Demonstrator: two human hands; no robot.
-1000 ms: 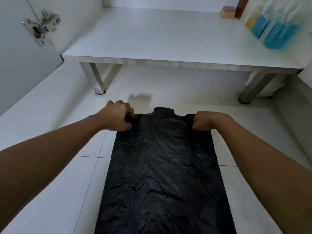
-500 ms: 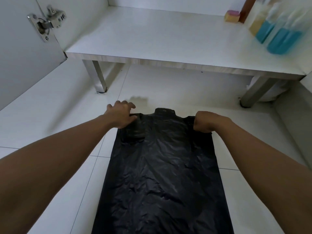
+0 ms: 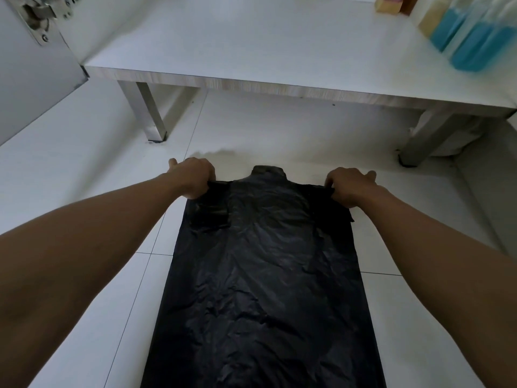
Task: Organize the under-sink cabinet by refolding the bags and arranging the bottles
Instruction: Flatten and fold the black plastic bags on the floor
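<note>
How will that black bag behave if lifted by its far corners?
Likely floppy: the bag lies flat and wrinkled, so it should sag between the left hand and right hand. Probably light, being thin film. Its sheen suggests slipping.
</note>
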